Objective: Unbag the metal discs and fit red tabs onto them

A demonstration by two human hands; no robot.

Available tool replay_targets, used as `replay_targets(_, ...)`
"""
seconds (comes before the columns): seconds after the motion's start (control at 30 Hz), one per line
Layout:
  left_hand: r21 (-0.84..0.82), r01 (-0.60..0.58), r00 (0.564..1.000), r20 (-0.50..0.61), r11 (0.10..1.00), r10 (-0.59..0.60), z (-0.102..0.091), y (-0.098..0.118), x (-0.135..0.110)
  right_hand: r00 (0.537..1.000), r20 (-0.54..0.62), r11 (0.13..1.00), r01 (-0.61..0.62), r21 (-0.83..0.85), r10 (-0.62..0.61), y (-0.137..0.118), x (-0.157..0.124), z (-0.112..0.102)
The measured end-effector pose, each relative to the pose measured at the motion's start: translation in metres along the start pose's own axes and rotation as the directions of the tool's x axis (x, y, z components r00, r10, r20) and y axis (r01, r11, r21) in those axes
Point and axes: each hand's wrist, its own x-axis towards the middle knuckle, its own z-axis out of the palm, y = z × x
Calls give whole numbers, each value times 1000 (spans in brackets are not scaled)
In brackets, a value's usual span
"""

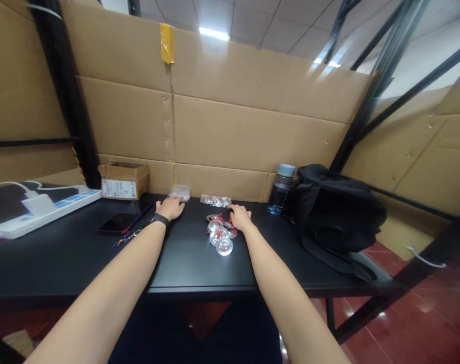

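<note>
My left hand [170, 207], with a black band at the wrist, reaches to the back of the black table. Its fingers are stretched out, and the fingertips touch or nearly touch a small clear plastic packet [180, 192]. My right hand [240, 216] rests palm down beside a loose pile of shiny round discs [224, 246]. They have raised centres and red ties, like small finger cymbals. The fingers of this hand are extended and seem to hold nothing; the thumb side is near the pile. Just beyond the fingertips lies a clear strip pack [216, 201] with similar shiny pieces inside.
On the left are a white power strip [44, 215] with chargers, an opened small cardboard box [124, 182], a dark phone [118, 222] and a keychain [127, 237]. A water bottle [281, 189] and a black bag [336, 212] stand right. Cardboard panels [253, 131] wall the back.
</note>
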Motion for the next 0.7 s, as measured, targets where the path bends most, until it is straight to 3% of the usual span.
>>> replay_targets(0.17, 8, -62, 996, 72, 998, 61, 3, -1, 7, 999, 27, 999, 27, -40, -26, -1, -3, -1)
replay_targets(0.43, -71, -87, 995, -49, 994, 84, -1, 5, -5, 996, 45, 991, 81, -102, -77, 1, 1, -4)
replay_targets(0.57, -237, -97, 981, -185, 967, 53, -10, 25, -20, 988, 75, 984, 139, -108, -132, 4, 9, -5)
replay_targets(0.7, -277, -300, 936, -268, 913, 226, -13, 55, -41, 982, 131, 983, 152, -106, -138, 3, 11, -7)
